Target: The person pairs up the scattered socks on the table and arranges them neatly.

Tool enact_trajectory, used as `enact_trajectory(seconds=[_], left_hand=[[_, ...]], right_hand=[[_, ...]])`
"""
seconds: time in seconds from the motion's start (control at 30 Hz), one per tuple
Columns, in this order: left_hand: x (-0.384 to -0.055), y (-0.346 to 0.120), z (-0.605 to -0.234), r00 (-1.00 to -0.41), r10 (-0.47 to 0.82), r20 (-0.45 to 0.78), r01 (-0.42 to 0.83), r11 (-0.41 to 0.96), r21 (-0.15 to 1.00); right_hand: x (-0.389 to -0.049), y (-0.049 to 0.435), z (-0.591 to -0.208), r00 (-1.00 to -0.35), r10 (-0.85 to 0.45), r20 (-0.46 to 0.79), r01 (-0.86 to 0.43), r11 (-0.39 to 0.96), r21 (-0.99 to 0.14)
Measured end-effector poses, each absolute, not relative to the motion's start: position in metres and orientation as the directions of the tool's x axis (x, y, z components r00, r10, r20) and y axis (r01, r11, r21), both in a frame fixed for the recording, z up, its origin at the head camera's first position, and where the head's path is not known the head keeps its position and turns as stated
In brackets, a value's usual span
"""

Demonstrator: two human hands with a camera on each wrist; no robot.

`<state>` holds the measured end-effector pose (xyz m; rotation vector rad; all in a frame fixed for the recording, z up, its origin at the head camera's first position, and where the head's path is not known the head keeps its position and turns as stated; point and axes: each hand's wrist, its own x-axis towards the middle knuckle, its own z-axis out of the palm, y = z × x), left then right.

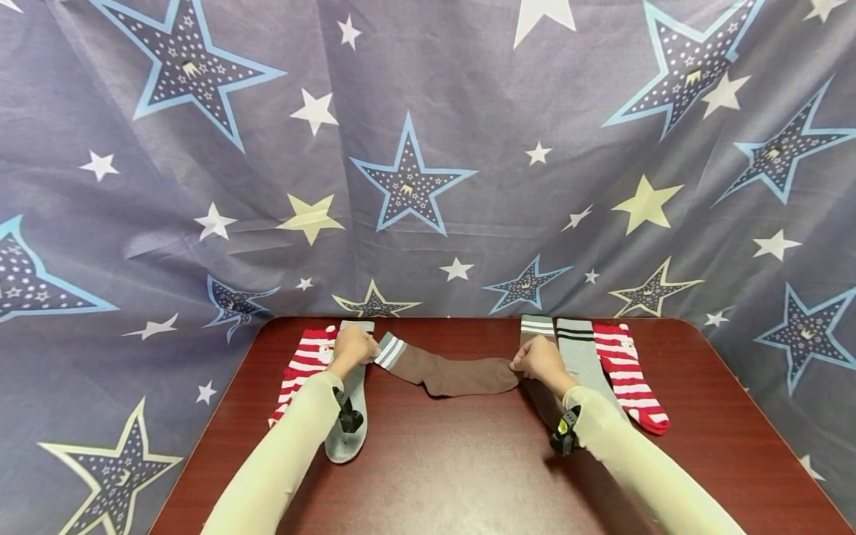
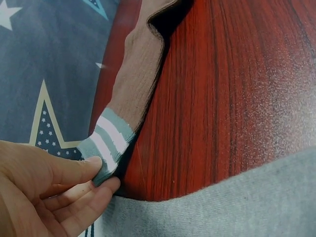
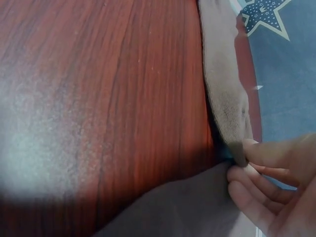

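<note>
A brown sock [image 1: 461, 375] with a grey-green cuff and white stripes stretches sideways between both hands. My left hand [image 1: 354, 347] pinches its striped cuff [image 2: 106, 143] between thumb and fingers, above a grey sock [image 1: 348, 438] on the left. My right hand [image 1: 540, 360] pinches the toe end [image 3: 232, 133] of the same brown sock. Beneath that hand lies a second brown sock [image 1: 537, 325] with a striped cuff, partly hidden by the hand and wrist.
A red-and-white striped sock [image 1: 310, 357] lies at the far left. On the right are a grey sock [image 1: 582, 357] with black bands and another striped sock [image 1: 631, 379]. All rest on the reddish wooden table [image 1: 428, 468], with a star-printed cloth [image 1: 468, 186] behind.
</note>
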<state>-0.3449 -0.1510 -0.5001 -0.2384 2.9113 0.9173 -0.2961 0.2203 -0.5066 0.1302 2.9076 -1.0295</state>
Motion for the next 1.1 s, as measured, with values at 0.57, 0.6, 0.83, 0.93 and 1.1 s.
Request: enact_trajectory(seconds=[0.57,0.6,0.83,0.93,1.1], left_hand=[[-0.3424,-0.1501,-0.4986,-0.988,-0.116,-0.098,-0.151,0.822,0.550],[-0.3432,-0.1500,-0.4988,-0.988,-0.117,-0.099,-0.153,0.824,0.546],[-0.3481,-0.1499,-0.5001,-0.982,-0.154,-0.108,-0.187,0.837,0.515],[-0.3471,-0.1502,-0.5008,-0.981,-0.166,-0.105,-0.196,0.840,0.505],[-0.3456,-0.1501,-0.5009,-0.980,-0.179,-0.090,-0.200,0.845,0.496]], right_hand=[[-0.2969,0.2174,-0.5087,-0.986,0.113,-0.120,0.162,0.793,-0.587],[-0.2967,0.2170,-0.5082,-0.986,0.113,-0.121,0.162,0.793,-0.587],[-0.2974,0.2163,-0.5068,-0.989,0.106,-0.104,0.148,0.793,-0.591],[-0.2973,0.2161,-0.5067,-0.990,0.097,-0.100,0.137,0.791,-0.596],[-0.2974,0.2155,-0.5065,-0.991,0.089,-0.095,0.129,0.790,-0.600]])
